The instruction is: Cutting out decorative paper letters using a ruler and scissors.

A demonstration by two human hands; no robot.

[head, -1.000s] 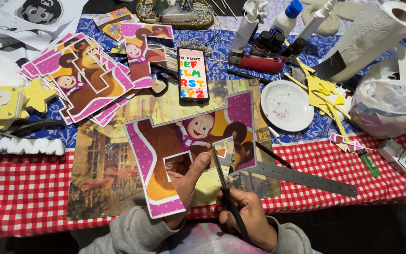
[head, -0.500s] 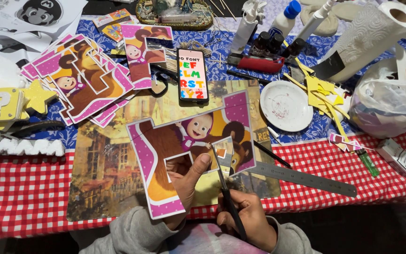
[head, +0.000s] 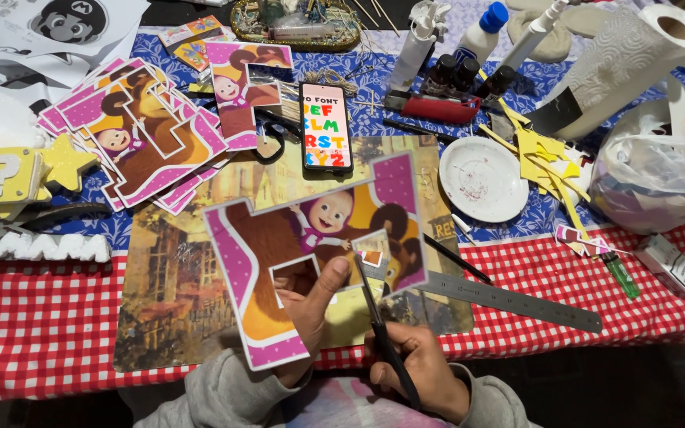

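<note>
My left hand [head: 313, 307] grips the lower middle of a large printed cardboard letter [head: 279, 238] with a pink dotted border and a cartoon girl and bear, thumb on its front. It is lifted and tilted above a picture mat [head: 168, 269]. In my right hand [head: 420, 371] is a pair of black scissors [head: 380, 329]; the blades point up into the cut-out area at the letter's centre. Grey sleeves cover both wrists at the bottom edge.
A phone [head: 326, 127] showing coloured letters lies beyond the mat. A stack of similar cut letters [head: 144, 135] sits at the left, a metal ruler [head: 509, 297] and white plate [head: 483, 178] at the right. Glue bottles, a paper towel roll [head: 628, 63] and a plastic bag [head: 660, 174] crowd the far right.
The scissor blades have moved slightly further up into the letter's centre. The letter and my left hand stay almost in the same place.
</note>
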